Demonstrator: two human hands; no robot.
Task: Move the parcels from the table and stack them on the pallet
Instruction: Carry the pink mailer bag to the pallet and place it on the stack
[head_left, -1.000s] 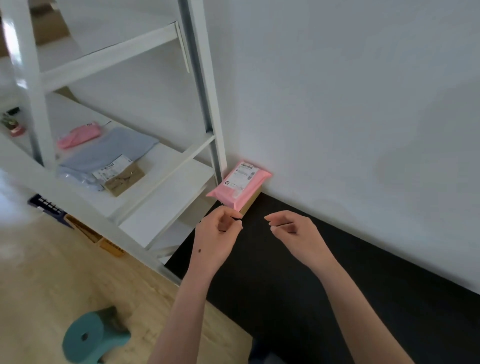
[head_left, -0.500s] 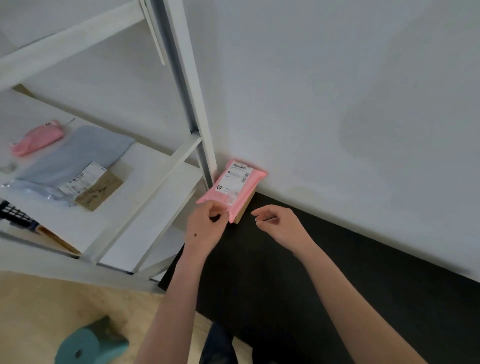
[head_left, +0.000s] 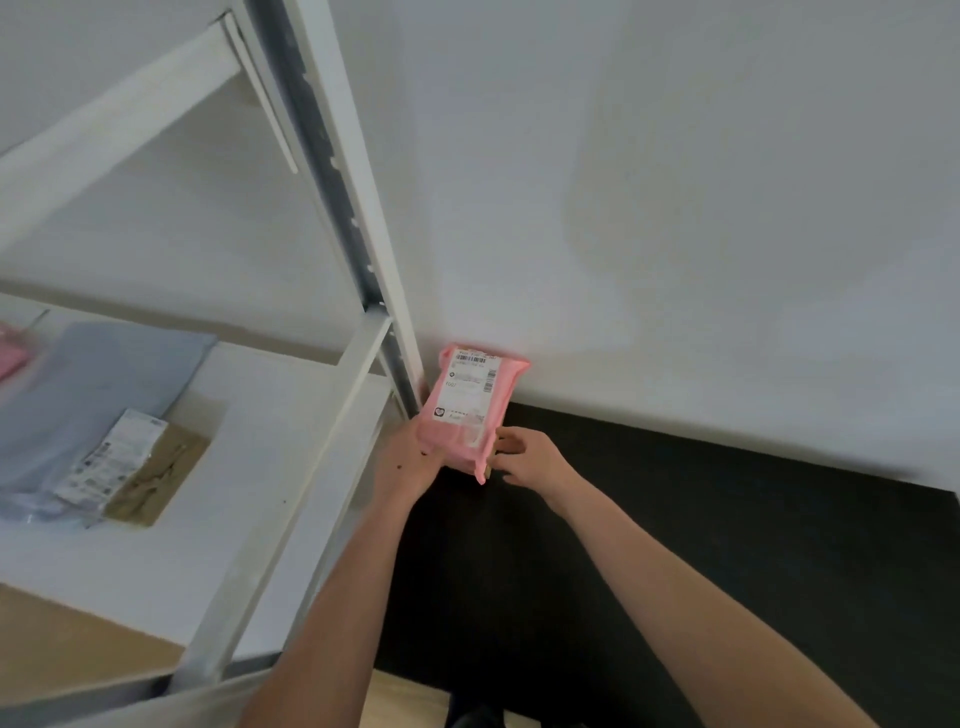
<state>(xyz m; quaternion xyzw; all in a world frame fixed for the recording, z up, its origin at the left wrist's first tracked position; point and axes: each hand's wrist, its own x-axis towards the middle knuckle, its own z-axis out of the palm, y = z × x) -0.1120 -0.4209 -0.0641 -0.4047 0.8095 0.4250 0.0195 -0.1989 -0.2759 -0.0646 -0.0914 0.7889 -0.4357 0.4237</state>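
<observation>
Head view: a pink parcel (head_left: 470, 410) lies on the black pallet (head_left: 701, 530) against the wall, beside the rack upright (head_left: 363, 218). The right hand (head_left: 527, 460) pinches its near corner. The left hand (head_left: 408, 460) touches its edge, fingers hidden. This looks like squaring the stack; next, letting go and fetching the grey parcel (head_left: 104, 384).

A pink parcel (head_left: 470, 405) lies hemmed into the far corner, the white wall (head_left: 675, 208) behind it and the rack's upright post (head_left: 358, 218) tight on its left. To the right and nearer, the black pallet (head_left: 727, 545) lies bare, open for approach; the shelf board (head_left: 260, 467) blocks the left.
</observation>
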